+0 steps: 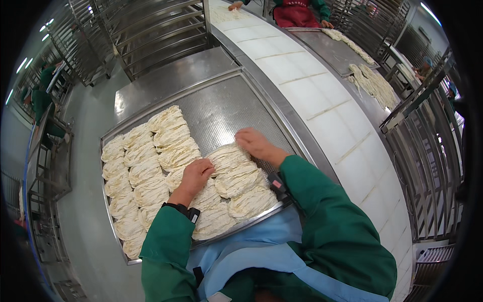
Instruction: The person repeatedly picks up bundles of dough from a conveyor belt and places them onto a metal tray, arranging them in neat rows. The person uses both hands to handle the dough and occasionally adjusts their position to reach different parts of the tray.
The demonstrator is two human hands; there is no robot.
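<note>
A large metal mesh tray [241, 90] lies before me, bearing rows of folded bundles of pale noodles [145, 164]. Both my hands are at one noodle bundle [229, 159] at the far end of the right-hand row. My left hand [197, 174] touches its left end with bent fingers. My right hand [256, 143] rests at its far right edge, fingers curled together. How firmly either hand grips the bundle cannot be told. Two more bundles of that row lie nearer to me.
Right of the tray runs a white conveyor belt [320, 90]. Across it, a co-worker in a red apron [296, 15] stands by another metal tray [320, 47] and loose noodles [371, 83]. A metal rack [158, 30] stands beyond my tray; more people work at left.
</note>
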